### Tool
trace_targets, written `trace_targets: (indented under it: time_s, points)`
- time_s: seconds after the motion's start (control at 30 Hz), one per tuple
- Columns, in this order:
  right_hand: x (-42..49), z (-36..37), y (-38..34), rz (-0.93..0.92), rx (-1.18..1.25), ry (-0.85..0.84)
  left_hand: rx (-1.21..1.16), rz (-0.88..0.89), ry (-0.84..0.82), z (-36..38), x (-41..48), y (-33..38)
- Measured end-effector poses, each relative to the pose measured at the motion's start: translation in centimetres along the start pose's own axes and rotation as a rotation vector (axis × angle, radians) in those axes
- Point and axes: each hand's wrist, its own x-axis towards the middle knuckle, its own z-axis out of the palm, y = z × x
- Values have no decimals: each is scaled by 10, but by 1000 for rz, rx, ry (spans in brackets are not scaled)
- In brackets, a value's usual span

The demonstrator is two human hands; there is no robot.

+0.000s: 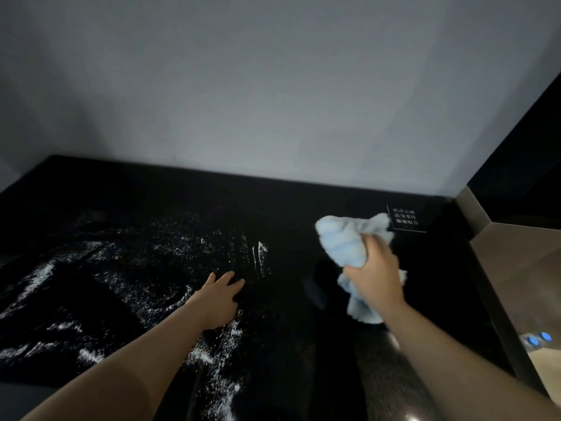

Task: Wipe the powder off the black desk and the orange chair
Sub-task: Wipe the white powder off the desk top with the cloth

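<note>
Head view, down onto desk point(288, 208).

dim grey wall point(273, 86), brown floor point(522, 268) at right

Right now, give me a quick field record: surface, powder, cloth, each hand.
surface: black desk, against a grey wall
powder: white powder scattered over the left and centre, streaked; right part looks mostly clean
cloth: light blue cloth, bunched, over the desk's right side
left hand: left hand flat on the desk, fingers spread, amid the powder
right hand: right hand grips the cloth
chair: not in view
</note>
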Motion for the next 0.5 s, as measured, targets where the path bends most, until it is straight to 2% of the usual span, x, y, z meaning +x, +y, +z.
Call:
trace_targets:
  time_s: [0.07, 0.1, 0.17, 0.23, 0.3, 0.33, 0.4, 0.43, 0.5]
  points:
    - [18, -2, 20, 249, -190, -183, -26, 5, 0, -1, 0, 1]
    - [17, 5, 24, 314, -277, -273, -56, -9, 8, 1, 0, 1]
    - [0, 28, 18, 242, -436, -309, -74, -34, 40, 5, -1, 1]
    - [-20, 52, 0, 37, -450, -268, -44, -55, 85, 9, -2, 0]
    - [-38, 62, -22, -177, -308, -324, -23, -68, 131, 9, -5, -1]
    - [-45, 60, -33, -244, -132, -406, -24, -70, 148, 8, -6, 0]
    - [-49, 50, -47, -246, 280, -549, -40, -72, 160, 7, -8, 0]
    - [-44, 44, -47, -249, 361, -482, -34, -70, 155, 6, -9, 1]
    - [-22, 29, -38, -241, 268, -202, -9, -67, 148, 7, -10, 1]
